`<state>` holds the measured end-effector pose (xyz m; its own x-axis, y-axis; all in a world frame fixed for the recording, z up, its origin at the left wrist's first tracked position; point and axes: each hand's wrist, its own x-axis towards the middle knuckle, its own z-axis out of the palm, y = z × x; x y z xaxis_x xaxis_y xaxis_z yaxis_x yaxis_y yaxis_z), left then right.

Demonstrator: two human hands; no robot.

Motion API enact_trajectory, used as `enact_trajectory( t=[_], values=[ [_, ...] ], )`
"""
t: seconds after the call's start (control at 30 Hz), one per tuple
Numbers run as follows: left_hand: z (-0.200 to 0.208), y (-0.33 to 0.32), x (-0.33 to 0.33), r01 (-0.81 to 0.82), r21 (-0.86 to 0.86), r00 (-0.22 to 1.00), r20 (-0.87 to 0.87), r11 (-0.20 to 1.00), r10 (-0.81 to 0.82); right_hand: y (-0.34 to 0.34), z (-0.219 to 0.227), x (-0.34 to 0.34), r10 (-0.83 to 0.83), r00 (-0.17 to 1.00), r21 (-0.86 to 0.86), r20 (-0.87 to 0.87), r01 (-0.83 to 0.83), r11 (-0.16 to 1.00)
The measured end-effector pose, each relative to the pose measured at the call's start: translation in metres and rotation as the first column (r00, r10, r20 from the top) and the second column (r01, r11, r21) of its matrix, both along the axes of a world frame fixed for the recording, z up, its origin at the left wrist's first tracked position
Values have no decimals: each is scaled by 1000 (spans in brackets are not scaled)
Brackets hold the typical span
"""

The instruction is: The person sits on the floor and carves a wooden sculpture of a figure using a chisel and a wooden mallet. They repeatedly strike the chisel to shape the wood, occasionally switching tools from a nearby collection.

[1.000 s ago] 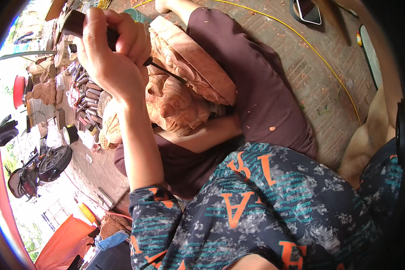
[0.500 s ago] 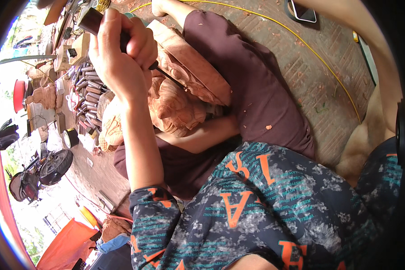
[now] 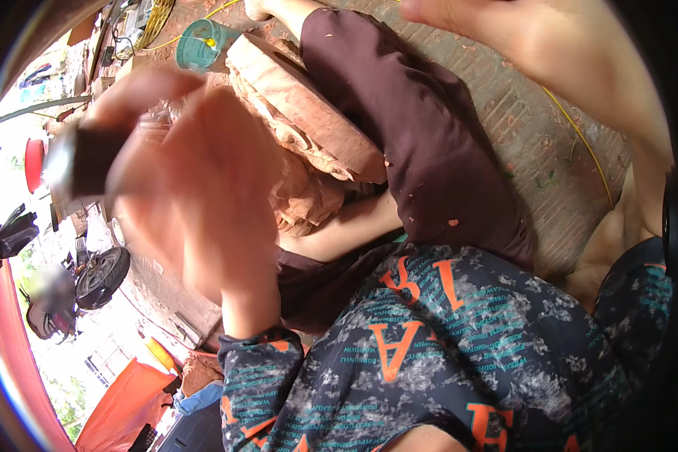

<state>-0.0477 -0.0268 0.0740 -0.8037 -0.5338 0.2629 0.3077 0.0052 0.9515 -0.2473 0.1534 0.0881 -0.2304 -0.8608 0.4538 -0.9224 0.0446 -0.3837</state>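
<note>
My left hand point(image 3: 203, 173) is raised over the left side of the carving, smeared by motion. Its fingers are closed round a carving chisel, whose dark handle point(image 3: 90, 162) juts out to the left; the blade is hidden. A reddish-brown wood carving point(image 3: 309, 109) with a thick flat slab on one side rests between my legs, partly covered by the left hand. Reaching in from the right, my right hand point(image 3: 459, 15) is cut off by the top edge. Only part of it shows, so what its fingers do is hidden.
My legs in dark trousers point(image 3: 422, 128) frame the carving. Beyond it stands a teal bucket point(image 3: 203, 44). A yellow cable point(image 3: 580, 143) runs over the brick floor, which has wood chips on it. At the left are a red spool point(image 3: 34, 164) and a motorbike point(image 3: 102, 279).
My left hand has swung left and nearer the camera with the chisel, away from the carving. My right forearm and hand have come lower into view, covering the dark, white-rimmed object on the floor.
</note>
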Motion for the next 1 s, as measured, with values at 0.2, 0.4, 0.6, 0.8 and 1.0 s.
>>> enact_trajectory(
  t=[0.2, 0.4, 0.6, 0.8, 1.0],
  values=[
    [16, -29, 11, 58, -61, 968, -239, 996, -71, -10, -4, 8, 57, 998, -27, 22, -57, 998],
    [-5, -36, 6, 104, -24, 960, -260, 994, -107, -11, 1, 9, 50, 999, -11, 19, -49, 999],
    [-5, -20, -2, -63, 36, 973, -219, 997, 69, -8, 9, 11, 27, 1000, 22, -3, -27, 999],
    [-17, -14, -5, -267, -51, 960, -101, 962, 261, -15, 2, 9, 64, 998, 9, 8, -64, 998],
    [-18, -17, -16, -266, -43, 955, -147, 963, 258, -7, 19, 9, 8, 1000, 57, -30, -6, 998]
  ],
)
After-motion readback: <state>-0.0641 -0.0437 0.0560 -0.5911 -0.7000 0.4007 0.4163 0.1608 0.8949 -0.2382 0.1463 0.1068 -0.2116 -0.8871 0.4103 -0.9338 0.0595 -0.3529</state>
